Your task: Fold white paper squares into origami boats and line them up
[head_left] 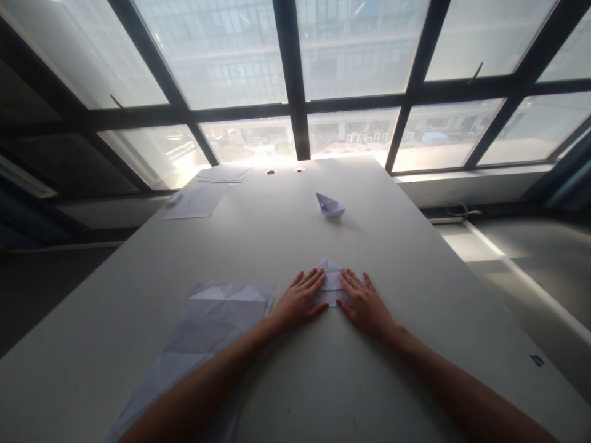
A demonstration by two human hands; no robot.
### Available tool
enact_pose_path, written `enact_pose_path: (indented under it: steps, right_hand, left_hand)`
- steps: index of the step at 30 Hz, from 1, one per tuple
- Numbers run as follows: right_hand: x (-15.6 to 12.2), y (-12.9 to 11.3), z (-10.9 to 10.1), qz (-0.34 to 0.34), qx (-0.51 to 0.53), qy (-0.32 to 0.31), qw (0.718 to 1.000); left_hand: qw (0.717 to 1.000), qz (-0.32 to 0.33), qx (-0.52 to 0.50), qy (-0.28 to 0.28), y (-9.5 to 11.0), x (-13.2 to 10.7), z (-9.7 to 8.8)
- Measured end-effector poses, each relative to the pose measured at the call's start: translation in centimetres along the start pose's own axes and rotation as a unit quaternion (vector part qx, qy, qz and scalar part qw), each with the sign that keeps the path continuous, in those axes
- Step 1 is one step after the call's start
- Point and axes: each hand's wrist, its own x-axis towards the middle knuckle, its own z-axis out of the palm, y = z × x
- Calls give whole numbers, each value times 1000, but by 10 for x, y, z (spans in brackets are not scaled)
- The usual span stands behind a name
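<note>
Pressing down with left grip (300, 300) and right grip (365, 303), both wide and flat, fingers spread, clasping nothing. Between them and under the fingertips, touching both: a small folded paper (331, 278) with a peaked top, lying on the pale surface (415, 264). Just left of the left grip, a large creased sheet (212, 320). Well beyond both, a paper boat (330, 206), upright; farther off to the left, flat sheets (198, 200)
</note>
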Motion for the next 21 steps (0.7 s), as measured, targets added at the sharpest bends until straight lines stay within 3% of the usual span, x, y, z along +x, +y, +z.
enact_pose_path:
  steps: [4, 12, 21]
  right_hand:
    - [1, 4, -3, -11, 23, -1, 1000]
    - [2, -3, -8, -4, 40, 71, 997]
    - [0, -1, -11, -19, 32, 131, 991]
  left_hand:
    - [1000, -6, -24, 15, 0, 1, -3]
    - [994, -16, -68, 83, 3, 2, -5]
    - [990, -6, -12, 140, 6, -1, -9]
